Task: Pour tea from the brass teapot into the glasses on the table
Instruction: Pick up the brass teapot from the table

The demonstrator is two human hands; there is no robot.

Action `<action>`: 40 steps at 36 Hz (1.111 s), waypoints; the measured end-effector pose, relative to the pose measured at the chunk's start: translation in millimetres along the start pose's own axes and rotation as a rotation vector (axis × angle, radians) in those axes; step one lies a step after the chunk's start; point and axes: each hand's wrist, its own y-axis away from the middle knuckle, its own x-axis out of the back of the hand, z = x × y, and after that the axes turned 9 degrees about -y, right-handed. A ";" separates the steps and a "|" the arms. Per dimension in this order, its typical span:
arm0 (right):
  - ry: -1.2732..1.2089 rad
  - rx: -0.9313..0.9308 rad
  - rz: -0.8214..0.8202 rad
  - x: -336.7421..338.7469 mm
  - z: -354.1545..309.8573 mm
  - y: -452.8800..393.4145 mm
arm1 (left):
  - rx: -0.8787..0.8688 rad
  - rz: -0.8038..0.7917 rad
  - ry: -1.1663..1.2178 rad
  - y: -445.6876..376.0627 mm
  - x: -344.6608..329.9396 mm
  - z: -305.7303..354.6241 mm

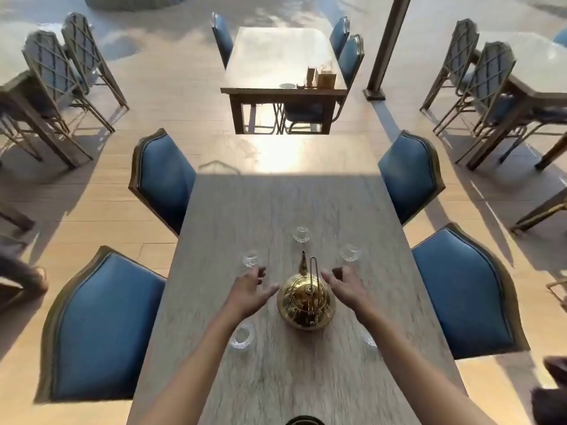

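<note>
A shiny brass teapot [306, 303] stands upright in the middle of the grey wooden table [276, 210], spout pointing away, its thin handle raised. Several small clear glasses ring it: one far [301, 234], one far left [250, 259], one far right [350, 253], one near left [242, 336]. A further glass at the near right [369, 340] is half hidden by my right forearm. My left hand [250, 291] hovers just left of the pot, fingers spread and empty. My right hand [345, 283] hovers just right of it, fingers loosely curled and empty. Neither touches the pot.
Blue padded chairs flank the table: two on the left [162, 179] [104, 326], two on the right [409, 176] [463, 289]. A dark round rim [302, 421] shows at the bottom edge. Beyond stands another table [282, 62] with small items and a post [386, 47].
</note>
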 end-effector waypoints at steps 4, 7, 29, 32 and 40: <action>-0.158 -0.086 -0.004 -17.6 10.2 2.5 | 0.030 -0.067 0.007 3.7 -21.1 -7.0; -0.268 -0.129 -0.022 -28.7 19.1 -3.0 | 0.054 -0.097 0.032 3.8 -38.2 -11.8; -0.494 -0.147 -0.090 -60.7 11.6 -26.5 | 0.050 -0.224 0.081 3.8 -88.6 -36.8; -0.532 -0.131 -0.096 -62.0 11.5 -25.6 | 0.060 -0.220 0.100 -0.9 -90.5 -35.6; -0.517 -0.111 -0.033 -65.5 7.5 -22.0 | 0.102 -0.216 0.155 -12.8 -88.1 -28.2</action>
